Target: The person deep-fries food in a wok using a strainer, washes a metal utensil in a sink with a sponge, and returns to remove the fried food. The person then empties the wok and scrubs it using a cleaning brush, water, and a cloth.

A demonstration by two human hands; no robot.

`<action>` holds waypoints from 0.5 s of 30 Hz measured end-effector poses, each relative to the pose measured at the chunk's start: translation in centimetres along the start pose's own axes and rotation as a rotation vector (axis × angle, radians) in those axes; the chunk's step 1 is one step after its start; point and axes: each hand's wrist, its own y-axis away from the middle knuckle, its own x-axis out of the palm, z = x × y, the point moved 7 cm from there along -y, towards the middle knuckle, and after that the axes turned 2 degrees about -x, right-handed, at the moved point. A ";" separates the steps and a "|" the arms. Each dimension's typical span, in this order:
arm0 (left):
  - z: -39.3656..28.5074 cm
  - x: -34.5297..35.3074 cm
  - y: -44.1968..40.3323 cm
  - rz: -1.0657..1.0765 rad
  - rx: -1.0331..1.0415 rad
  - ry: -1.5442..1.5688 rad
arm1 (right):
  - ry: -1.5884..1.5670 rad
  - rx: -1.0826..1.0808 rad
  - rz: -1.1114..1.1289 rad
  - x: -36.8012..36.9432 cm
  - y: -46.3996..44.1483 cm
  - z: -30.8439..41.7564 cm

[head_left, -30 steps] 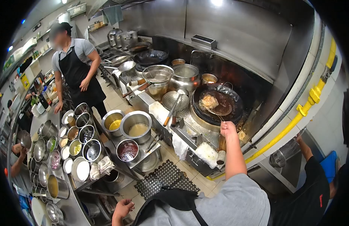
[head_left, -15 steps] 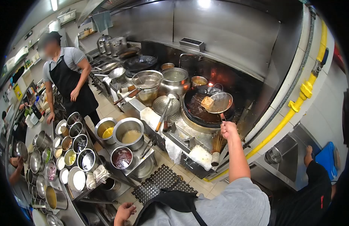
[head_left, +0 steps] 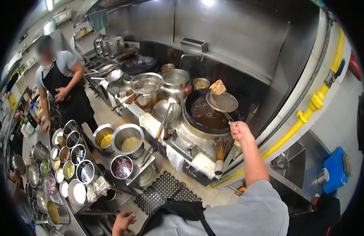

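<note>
Right of centre, the right hand [head_left: 239,131] gripped a skimmer [head_left: 222,102]; browned food [head_left: 218,87] was already out of the wok [head_left: 187,116]. Left hand [head_left: 125,221]: open.

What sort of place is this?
Most likely a restaurant's commercial kitchen: a large wok of dark liquid sits on the range under a steel wall, many metal pots and bowls of ingredients crowd the side counter, and a person in a dark apron stands beside it.
</note>
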 end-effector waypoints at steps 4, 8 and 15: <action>2.4 -2.5 0.5 -0.107 0.025 -0.064 | -0.090 0.014 0.031 -1.8 -1.3 -4.4; 4.1 -1.0 2.9 -0.120 -0.067 -0.091 | -0.099 0.049 -0.013 -2.8 -2.5 -7.3; 4.7 -0.4 4.7 -0.181 -0.081 -0.187 | -0.261 0.119 0.427 0.7 3.8 -11.6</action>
